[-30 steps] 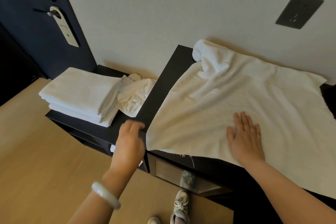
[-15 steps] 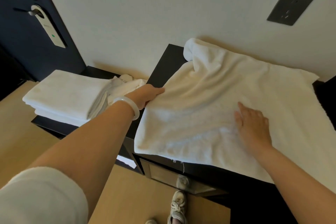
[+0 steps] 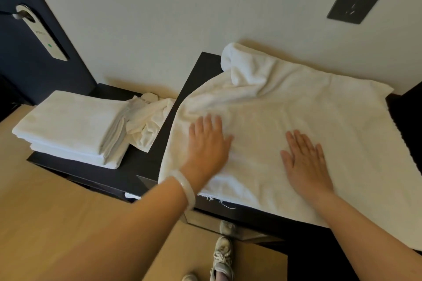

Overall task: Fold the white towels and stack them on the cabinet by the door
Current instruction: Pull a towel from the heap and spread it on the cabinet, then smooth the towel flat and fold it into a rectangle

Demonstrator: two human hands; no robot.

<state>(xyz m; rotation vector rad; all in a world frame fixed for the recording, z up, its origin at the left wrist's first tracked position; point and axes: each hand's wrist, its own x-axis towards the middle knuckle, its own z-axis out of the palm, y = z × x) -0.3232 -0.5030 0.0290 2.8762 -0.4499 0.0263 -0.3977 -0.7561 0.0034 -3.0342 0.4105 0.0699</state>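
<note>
A large white towel [image 3: 285, 107] lies spread over a black counter [image 3: 198, 75], and both hands rest on it, palms down. The left hand [image 3: 208, 143] lies flat with its fingers straight and close together, pointing toward twelve o'clock, near the towel's left edge. The cloth bunches into wrinkles just beyond its fingertips, at about eleven o'clock. The right hand [image 3: 306, 164] lies flat as well, fingers straight and slightly spread, at about three o'clock from the left hand, with smooth towel between the two. Neither hand grips the cloth. A pale bracelet [image 3: 187, 189] circles the left wrist.

At nine o'clock from the left hand, on the lower black cabinet [image 3: 137, 166] beside the dark door [image 3: 27, 70], sits a stack of folded towels [image 3: 73, 125]. A crumpled white towel [image 3: 148, 121] lies between that stack and the counter, touching the stack's right side.

The spread towel's far left corner is rolled into a lump against the wall, at about one o'clock from the left hand. Its near edge hangs over the counter's front with loose threads showing, and its lower right part runs out of the picture at four o'clock. The counter is mostly hidden under the cloth. The left hand is a little blurred. A door hanger [image 3: 43, 32] hangs on the door's handle, which is cut off at the picture's left edge. A shoe [image 3: 222, 255] shows at six o'clock, partly under the counter.
</note>
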